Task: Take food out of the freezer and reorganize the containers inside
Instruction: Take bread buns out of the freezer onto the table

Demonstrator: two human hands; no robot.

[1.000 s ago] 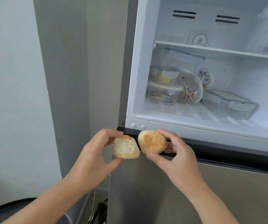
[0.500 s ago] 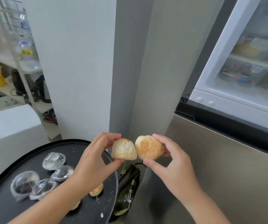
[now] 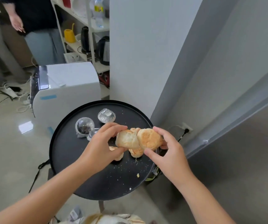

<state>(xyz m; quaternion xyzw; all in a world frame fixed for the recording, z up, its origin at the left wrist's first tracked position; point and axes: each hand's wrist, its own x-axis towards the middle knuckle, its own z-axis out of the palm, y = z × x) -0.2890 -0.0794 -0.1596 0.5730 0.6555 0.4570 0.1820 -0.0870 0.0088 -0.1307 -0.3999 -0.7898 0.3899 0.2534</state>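
Holding one pale round bun (image 3: 126, 140) in my left hand (image 3: 100, 146) and a browner bun (image 3: 148, 140) in my right hand (image 3: 168, 152), each grip closed, above the round black tray counter (image 3: 97, 183); other buns and clear wrapped portions (image 3: 106, 115) already sit there, freezer reorganizing remains.

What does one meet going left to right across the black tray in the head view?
Clear cup with dark filling → foil-wrapped cup → left hand → pale bun → browner bun → right hand.

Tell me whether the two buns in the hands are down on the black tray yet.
Not yet. The left hand pinches the paler bun, the right hand the browner bun, both above the black tray.
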